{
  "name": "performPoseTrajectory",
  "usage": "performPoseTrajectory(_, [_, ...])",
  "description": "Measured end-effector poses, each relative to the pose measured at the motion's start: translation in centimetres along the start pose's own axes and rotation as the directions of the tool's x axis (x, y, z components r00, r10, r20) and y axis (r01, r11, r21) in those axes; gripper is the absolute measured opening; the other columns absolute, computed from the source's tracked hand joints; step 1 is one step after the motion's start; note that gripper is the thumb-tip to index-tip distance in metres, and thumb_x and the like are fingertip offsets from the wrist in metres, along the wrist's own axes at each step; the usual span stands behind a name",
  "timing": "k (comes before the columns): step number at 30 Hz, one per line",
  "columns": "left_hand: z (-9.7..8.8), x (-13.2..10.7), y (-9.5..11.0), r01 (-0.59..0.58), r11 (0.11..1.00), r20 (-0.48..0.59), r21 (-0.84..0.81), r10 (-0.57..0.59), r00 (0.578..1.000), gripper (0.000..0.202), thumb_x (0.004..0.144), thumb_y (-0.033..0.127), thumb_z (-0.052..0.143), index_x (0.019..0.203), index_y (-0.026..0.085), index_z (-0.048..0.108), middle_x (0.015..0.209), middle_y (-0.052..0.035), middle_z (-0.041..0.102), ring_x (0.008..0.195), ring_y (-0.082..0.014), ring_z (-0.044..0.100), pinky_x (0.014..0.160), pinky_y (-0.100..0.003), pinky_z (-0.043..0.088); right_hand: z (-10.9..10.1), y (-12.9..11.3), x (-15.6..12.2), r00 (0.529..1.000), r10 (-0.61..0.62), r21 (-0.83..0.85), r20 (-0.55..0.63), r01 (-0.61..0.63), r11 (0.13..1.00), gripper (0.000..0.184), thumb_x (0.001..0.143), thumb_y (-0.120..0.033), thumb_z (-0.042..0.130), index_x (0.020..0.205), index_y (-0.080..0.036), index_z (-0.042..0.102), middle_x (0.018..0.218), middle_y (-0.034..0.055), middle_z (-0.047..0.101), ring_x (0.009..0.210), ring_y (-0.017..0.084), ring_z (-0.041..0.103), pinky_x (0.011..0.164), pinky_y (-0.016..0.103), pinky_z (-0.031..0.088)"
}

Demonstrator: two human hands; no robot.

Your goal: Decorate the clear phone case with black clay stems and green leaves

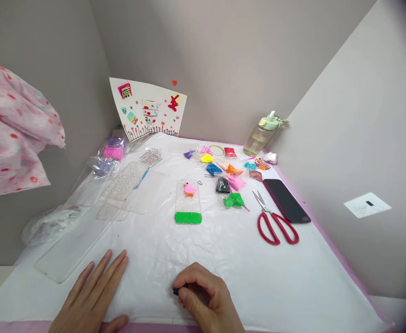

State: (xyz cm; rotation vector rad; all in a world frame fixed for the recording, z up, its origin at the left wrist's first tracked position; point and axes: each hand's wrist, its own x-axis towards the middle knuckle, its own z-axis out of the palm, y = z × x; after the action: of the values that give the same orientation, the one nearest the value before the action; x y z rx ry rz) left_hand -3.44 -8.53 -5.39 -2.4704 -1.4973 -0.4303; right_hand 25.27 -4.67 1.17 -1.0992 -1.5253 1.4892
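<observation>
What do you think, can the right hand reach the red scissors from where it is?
Probably yes. The right hand sits near the front of the white plastic sheet, and nothing seems to stand between it and the red-handled scissors. It is pinching a small black piece, though, so it may need to put that down first.

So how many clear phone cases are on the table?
4 that I can see: one with a pink bird and green clay in the middle, a dotted one and a plain one left of it, and a long one near the left hand. More may hide underneath.
</observation>
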Motion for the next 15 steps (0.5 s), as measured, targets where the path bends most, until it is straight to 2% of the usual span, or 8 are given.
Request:
performPoseTrajectory(2, [-0.4,1.8,-0.1,-0.036,0.999,0.057,0.023,0.035,0.998,0.091,0.091,0.067,0.049,0.160,0.017,0.018,0.152,-0.0125,0.051,0.141,-0.0347,0.044,0.120,-0.045,0.017,0.1,0.0,0.0,1.000,-0.023,-0.025,0.004,0.023,0.999,0.013,0.087,-0.018,0.062,0.091,-0.021,0.073,0.084,0.0028,0.067,0.074,0.015,0.061,0.067,0.024,0.047])
performPoseTrajectory(4, [-0.7,3.6,-0.1,-0.031,0.999,0.065,0.014,0.030,0.997,0.094,0.090,0.069,0.050,0.161,0.018,0.014,0.155,-0.0131,0.047,0.143,-0.0342,0.043,0.119,-0.046,0.020,0.1,0.1,0.0,0.999,-0.042,-0.040,-0.004,0.041,0.998,0.013,0.087,-0.017,0.062,0.091,-0.022,0.073,0.083,0.0024,0.068,0.075,0.015,0.061,0.068,0.024,0.047])
performPoseTrajectory(6, [-0.8,4.3,0.0,-0.043,0.999,0.065,0.003,0.043,0.997,0.097,0.089,0.069,0.051,0.161,0.017,0.012,0.156,-0.0143,0.046,0.143,-0.0338,0.042,0.120,-0.044,0.018,0.0,0.2,0.0,0.999,-0.040,-0.033,-0.007,0.040,0.999,0.016,0.085,-0.014,0.061,0.091,-0.021,0.073,0.083,0.0019,0.067,0.075,0.015,0.062,0.069,0.024,0.047])
performPoseTrajectory(9, [-0.6,2.8,0.7,-0.099,0.993,0.059,-0.063,0.103,0.993,0.100,0.088,0.071,0.048,0.160,0.011,0.013,0.154,-0.0175,0.048,0.143,-0.0335,0.042,0.122,-0.041,0.012,0.0,0.2,-0.1,1.000,-0.028,-0.012,-0.008,0.027,1.000,0.018,0.085,-0.012,0.059,0.091,-0.021,0.073,0.082,0.0015,0.067,0.075,0.014,0.062,0.069,0.024,0.046])
performPoseTrajectory(10, [-0.5,1.9,0.9,-0.087,0.991,0.037,-0.104,0.092,0.995,0.096,0.091,0.072,0.042,0.161,0.012,0.013,0.151,-0.0166,0.051,0.142,-0.0323,0.044,0.122,-0.041,0.014,-0.1,0.2,-0.1,1.000,-0.024,-0.011,-0.007,0.024,1.000,0.018,0.085,-0.012,0.059,0.091,-0.021,0.073,0.082,0.0015,0.067,0.075,0.014,0.061,0.069,0.024,0.046])
performPoseTrajectory(12, [-0.5,0.1,1.3,-0.026,0.985,0.014,-0.172,0.029,0.999,0.082,0.096,0.068,0.030,0.161,0.020,0.016,0.146,-0.0118,0.059,0.139,-0.0291,0.049,0.123,-0.042,0.018,0.0,0.2,-0.2,1.000,-0.015,-0.015,-0.005,0.015,1.000,0.018,0.085,-0.013,0.059,0.091,-0.021,0.073,0.083,0.0017,0.066,0.076,0.015,0.060,0.069,0.025,0.045])
performPoseTrajectory(15, [-0.8,-1.2,1.4,0.125,0.964,0.025,-0.233,-0.123,0.992,0.062,0.102,0.054,0.033,0.158,0.028,0.024,0.145,-0.0048,0.061,0.142,-0.0248,0.046,0.123,-0.042,0.023,0.0,0.2,-0.3,1.000,0.023,-0.007,-0.006,-0.023,1.000,0.018,0.085,-0.012,0.058,0.090,-0.021,0.073,0.083,0.0017,0.066,0.076,0.015,0.059,0.070,0.025,0.045])
